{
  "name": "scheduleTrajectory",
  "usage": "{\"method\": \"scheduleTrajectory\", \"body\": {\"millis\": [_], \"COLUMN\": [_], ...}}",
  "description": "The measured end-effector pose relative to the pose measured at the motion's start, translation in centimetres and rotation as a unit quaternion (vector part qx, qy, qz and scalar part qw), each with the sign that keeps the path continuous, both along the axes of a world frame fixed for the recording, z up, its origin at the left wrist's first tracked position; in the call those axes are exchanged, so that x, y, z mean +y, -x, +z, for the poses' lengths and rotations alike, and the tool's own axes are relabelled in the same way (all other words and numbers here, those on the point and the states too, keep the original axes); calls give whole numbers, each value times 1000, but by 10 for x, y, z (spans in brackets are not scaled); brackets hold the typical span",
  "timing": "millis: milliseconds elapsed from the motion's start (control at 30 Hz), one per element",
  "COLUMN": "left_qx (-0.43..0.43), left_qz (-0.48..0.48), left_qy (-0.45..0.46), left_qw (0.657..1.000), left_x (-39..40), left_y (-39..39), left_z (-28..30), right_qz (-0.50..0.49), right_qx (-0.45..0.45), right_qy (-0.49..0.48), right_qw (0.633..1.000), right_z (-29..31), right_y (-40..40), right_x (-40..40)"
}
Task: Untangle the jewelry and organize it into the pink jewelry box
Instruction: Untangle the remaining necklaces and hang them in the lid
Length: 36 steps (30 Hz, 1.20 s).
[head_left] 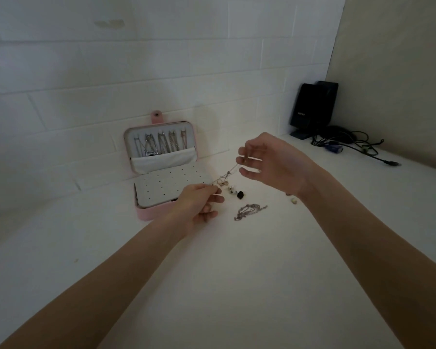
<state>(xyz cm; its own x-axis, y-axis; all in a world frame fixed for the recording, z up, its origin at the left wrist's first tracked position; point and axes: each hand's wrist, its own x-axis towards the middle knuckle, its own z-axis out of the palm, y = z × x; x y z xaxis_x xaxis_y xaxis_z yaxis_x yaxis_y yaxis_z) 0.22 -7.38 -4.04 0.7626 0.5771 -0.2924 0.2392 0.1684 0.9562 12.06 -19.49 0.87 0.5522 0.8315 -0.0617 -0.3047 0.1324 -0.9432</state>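
The pink jewelry box (143,214) stands open against the white wall, its lid holding several hung necklaces (159,144) above a white pouch, its base covered by a white perforated earring panel (171,185). A thin tangled chain (225,175) stretches between my hands just above the table. My left hand (199,205) pinches its lower end beside the box's right edge. My right hand (264,162) pinches its upper end, the other fingers spread. On the table below lie small earrings (233,190), a black bead (241,195) and a silver chain heap (249,210).
A black speaker (312,109) stands in the back right corner with dark cables (350,144) trailing over the white table. A small pale piece (293,202) lies by my right wrist. The white tabletop (237,285) spreads toward me.
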Motion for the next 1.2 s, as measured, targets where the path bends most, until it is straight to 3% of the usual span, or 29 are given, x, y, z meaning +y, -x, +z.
{"method": "scheduleTrajectory", "body": {"millis": [533, 700, 967, 1200], "left_qx": [1, 10, -24, -30], "left_qz": [-81, -147, -153, -130], "left_qy": [-121, -122, -54, -65], "left_qw": [989, 982, 986, 989], "left_x": [-1, -6, -7, -5], "left_y": [17, 17, 15, 16], "left_z": [27, 25, 22, 23], "right_qz": [-48, -101, -155, -164], "right_qx": [108, 139, 138, 136], "right_qy": [-57, -98, -124, -117], "right_qw": [991, 980, 970, 970], "right_z": [-16, -17, -13, -14], "right_y": [-5, -9, -13, -12], "right_x": [-6, -8, -10, -10]}}
